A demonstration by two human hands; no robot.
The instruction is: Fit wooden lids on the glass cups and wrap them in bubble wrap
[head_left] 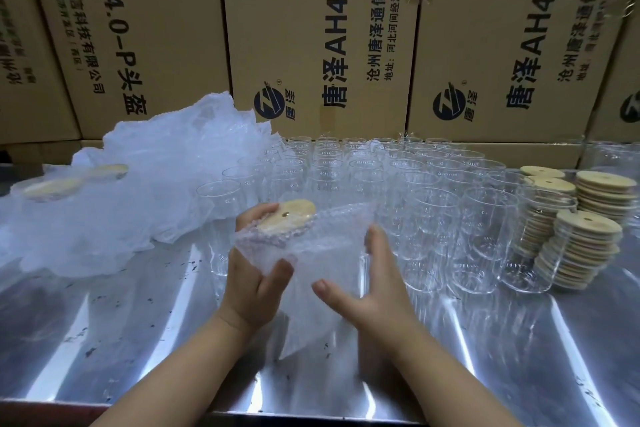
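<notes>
My left hand (254, 274) grips a glass cup with a round wooden lid (289, 217) fitted on top, tilted away from me. A sheet of bubble wrap (322, 246) lies around the cup's body. My right hand (375, 279) presses flat against the wrap on the cup's right side, fingers spread. Behind them stand several rows of bare glass cups (433, 219) without lids. Stacks of wooden lids (585, 236) sit at the right, some seen through glass.
A loose heap of bubble wrap (156, 177) covers the left of the shiny metal table (138, 340), with wrapped lidded cups (55, 186) lying on it. Cardboard boxes (322, 39) wall off the back. The table's front edge runs just below my forearms.
</notes>
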